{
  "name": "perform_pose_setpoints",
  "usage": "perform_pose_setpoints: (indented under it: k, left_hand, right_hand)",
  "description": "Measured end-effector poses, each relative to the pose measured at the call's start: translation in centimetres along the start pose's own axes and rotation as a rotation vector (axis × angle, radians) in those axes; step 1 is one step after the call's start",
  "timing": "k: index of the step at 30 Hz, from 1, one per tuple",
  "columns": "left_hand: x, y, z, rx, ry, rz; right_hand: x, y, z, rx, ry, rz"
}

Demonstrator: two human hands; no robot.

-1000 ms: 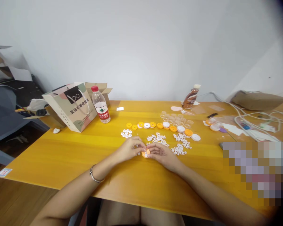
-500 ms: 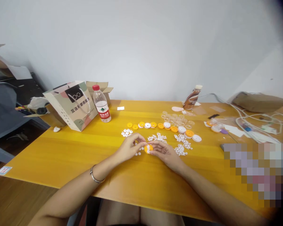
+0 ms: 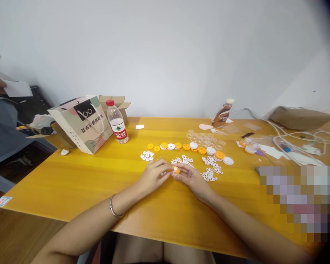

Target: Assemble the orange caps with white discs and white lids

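My left hand (image 3: 154, 175) and my right hand (image 3: 191, 176) meet over the yellow table (image 3: 85, 176), fingertips pinched together on a small orange disc with a white centre (image 3: 176, 169). A metal bangle sits on my left wrist. Just beyond my hands lie white gear-shaped plastic pieces (image 3: 183, 160) and another cluster (image 3: 211, 169). Small white round buttons (image 3: 147, 156) lie left of them. Further back runs a row of orange and white discs (image 3: 192, 147).
A paper gift bag (image 3: 81, 123) and a water bottle (image 3: 117, 121) stand at the back left. A brown drink bottle (image 3: 222, 113), clear rings (image 3: 206, 137), white cables (image 3: 297, 141) and a brown paper bag (image 3: 299, 116) fill the back right.
The orange disc was tilted up to show its face half a second ago; now my fingers close round it lower and my left hand has turned slightly over it.
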State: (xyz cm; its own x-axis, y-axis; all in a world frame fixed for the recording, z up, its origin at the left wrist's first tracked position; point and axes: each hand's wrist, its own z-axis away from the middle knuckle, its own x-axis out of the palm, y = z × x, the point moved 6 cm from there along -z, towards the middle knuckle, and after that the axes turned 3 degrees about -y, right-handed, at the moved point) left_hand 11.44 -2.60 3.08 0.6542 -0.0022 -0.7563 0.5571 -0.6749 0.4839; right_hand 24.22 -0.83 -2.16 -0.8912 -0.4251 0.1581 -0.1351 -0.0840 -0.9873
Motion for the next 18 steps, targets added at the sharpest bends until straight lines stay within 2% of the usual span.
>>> perform_pose_setpoints:
  k: [6, 11, 18]
  left_hand:
    - [0.19, -0.26, -0.01, -0.002, 0.007, 0.097]
    - [0.87, -0.11, -0.03, 0.021, -0.003, -0.001]
    - [1.00, 0.46, -0.07, -0.025, 0.019, -0.203]
  right_hand:
    - [-0.15, 0.12, 0.16, 0.064, 0.029, -0.138]
    - [-0.41, 0.14, 0.13, 0.107, 0.099, -0.147]
    - [-0.02, 0.22, 0.18, 0.054, 0.134, -0.091]
